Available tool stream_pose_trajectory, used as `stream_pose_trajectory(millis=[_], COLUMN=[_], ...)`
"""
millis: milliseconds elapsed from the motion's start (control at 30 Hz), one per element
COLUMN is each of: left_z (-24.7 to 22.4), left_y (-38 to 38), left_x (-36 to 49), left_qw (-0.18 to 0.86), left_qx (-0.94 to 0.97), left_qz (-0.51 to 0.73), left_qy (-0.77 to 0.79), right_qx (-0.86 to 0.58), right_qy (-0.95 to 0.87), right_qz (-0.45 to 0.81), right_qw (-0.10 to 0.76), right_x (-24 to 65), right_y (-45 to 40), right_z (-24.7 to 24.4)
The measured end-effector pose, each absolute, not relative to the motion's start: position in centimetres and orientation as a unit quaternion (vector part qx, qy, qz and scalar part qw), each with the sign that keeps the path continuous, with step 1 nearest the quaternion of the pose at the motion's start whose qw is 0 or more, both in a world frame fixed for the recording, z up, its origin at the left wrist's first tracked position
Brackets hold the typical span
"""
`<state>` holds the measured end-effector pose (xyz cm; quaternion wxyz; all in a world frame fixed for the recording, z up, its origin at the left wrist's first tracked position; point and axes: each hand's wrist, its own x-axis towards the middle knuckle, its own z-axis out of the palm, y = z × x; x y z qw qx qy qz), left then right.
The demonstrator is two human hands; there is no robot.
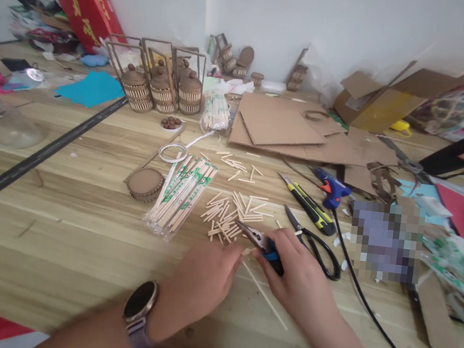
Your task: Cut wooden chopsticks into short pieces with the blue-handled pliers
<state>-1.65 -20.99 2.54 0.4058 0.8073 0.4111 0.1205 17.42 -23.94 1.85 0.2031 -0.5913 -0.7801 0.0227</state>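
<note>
My right hand [299, 268] is closed around pliers [267, 248] with blue handles, their jaws pointing up and left. My left hand [208, 272], with a watch on its wrist, is closed in a pinch beside the pliers. A thin wooden stick [266, 295] runs from its fingertips down to the right. Just beyond the hands lies a loose pile of short stick pieces [249, 206]. Left of the pile is a clear pack of wrapped chopsticks [185, 196]. Black-handled scissors [312, 242] lie by my right hand.
A yellow utility knife [308, 205] and blue glue gun [331, 188] lie to the right, the gun's black cable curving toward the front. Cardboard sheets [283, 124] lie behind. Small handled baskets [166, 91] stand back left. A round cardboard base [145, 182] and tape roll [172, 152] sit left.
</note>
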Motion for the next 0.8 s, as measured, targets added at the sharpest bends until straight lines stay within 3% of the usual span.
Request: stream_pose_trajectory(millis=[133, 300, 400, 533, 633, 800], left_z=[2.8, 3.1, 3.1, 3.2, 2.9, 1.5], left_y=[-21.5, -21.9, -21.2, -20.0, -19.7, -19.7], left_x=[-1.1, -0.6, -1.2, -2.3, -2.4, -1.4], left_qw=[0.257, 0.225, 0.298, 0.517, 0.614, 0.689], left_qx=[0.865, 0.862, 0.851, 0.772, 0.693, 0.620], left_qz=[0.020, -0.008, 0.040, 0.087, 0.113, 0.139], left_qy=[0.431, 0.455, 0.430, 0.360, 0.360, 0.349], right_qx=[-0.607, -0.626, -0.622, -0.588, -0.581, -0.532], right_qy=[-0.771, -0.758, -0.748, -0.722, -0.707, -0.733], right_qz=[-0.016, -0.035, 0.082, 0.270, 0.311, 0.346], right_qw=[0.191, 0.182, 0.216, 0.246, 0.258, 0.244], right_x=[16.8, 16.1, 16.9, 18.6, 19.2, 17.9], right_y=[-24.5, -24.6, -24.1, -23.7, -23.9, -24.7], right_z=[1.1, 0.9, 1.8, 3.8, 4.6, 4.2])
